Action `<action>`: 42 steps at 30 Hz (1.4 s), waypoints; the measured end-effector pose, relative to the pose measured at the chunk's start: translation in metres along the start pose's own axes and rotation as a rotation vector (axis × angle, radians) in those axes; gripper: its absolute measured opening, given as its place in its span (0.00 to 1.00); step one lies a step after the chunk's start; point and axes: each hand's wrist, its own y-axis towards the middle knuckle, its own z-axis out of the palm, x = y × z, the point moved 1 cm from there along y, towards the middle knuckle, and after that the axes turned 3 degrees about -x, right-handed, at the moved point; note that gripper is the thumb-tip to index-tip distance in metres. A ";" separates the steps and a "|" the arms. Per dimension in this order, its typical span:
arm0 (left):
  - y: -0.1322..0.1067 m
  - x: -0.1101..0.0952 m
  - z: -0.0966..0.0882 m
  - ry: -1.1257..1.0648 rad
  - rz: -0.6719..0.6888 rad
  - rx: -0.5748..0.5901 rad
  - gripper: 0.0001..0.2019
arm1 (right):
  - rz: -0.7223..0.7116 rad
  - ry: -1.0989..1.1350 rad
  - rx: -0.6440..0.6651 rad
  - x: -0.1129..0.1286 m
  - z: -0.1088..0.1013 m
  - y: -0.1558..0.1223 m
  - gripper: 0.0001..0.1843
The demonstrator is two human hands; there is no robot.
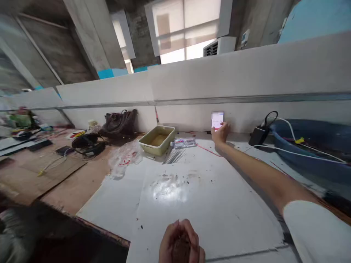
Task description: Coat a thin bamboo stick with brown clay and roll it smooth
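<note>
My left hand sits at the bottom of the view, curled around a brown lump that looks like clay. My right arm stretches to the far edge of the white board, and my right hand grips a smartphone upright, its lit screen facing me. Close to that hand lie a plastic water bottle on its side and a bundle of thin metal rods. An olive plastic tray with a brownish bottom stands just left of the bottle.
A low white partition runs along the far side of the bench. A blue basin and a black adapter with white cables lie at right. At left are a crumpled plastic bag, a dark bag, black cables and cardboard.
</note>
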 end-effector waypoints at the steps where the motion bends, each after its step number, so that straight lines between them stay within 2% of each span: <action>1: -0.001 0.000 0.001 -0.003 -0.012 -0.018 0.24 | -0.020 0.010 0.020 0.006 0.000 -0.004 0.20; 4: -0.004 0.001 0.004 -0.009 -0.032 -0.033 0.23 | -0.122 0.058 0.122 0.031 -0.001 -0.019 0.14; 7: -0.004 0.002 0.005 -0.009 -0.031 0.008 0.23 | -0.295 0.133 0.281 0.075 -0.003 -0.041 0.11; 10: -0.001 0.005 0.005 -0.028 0.008 0.093 0.23 | -0.499 0.188 0.569 0.132 0.001 -0.071 0.11; 12: 0.001 0.006 0.006 -0.050 0.042 0.127 0.23 | -0.591 0.174 0.772 0.170 0.007 -0.093 0.16; 14: 0.001 0.006 0.007 -0.052 0.058 0.121 0.23 | -0.605 0.115 0.919 0.202 0.014 -0.115 0.27; 15: 0.001 0.005 0.008 -0.046 0.057 0.107 0.23 | -0.596 0.085 0.978 0.215 0.018 -0.124 0.28; 18: -0.001 0.002 0.010 -0.029 0.043 0.076 0.22 | -0.548 0.003 1.088 0.242 0.023 -0.144 0.23; 21: -0.003 0.000 0.011 -0.021 0.034 0.059 0.20 | -0.490 -0.050 1.083 0.256 0.022 -0.152 0.19; 27: -0.005 -0.001 0.011 0.006 0.038 0.028 0.19 | -0.448 -0.059 1.021 0.273 0.007 -0.153 0.21; 33: -0.008 -0.003 0.013 0.025 0.054 0.028 0.19 | -0.471 -0.057 1.016 0.284 -0.027 -0.160 0.19; 37: -0.009 -0.004 0.014 0.024 0.068 0.033 0.18 | -0.507 -0.053 1.027 0.286 -0.052 -0.168 0.14; 42: -0.012 -0.001 0.022 0.094 0.101 -0.047 0.18 | -0.544 -0.044 1.078 0.283 -0.082 -0.187 0.10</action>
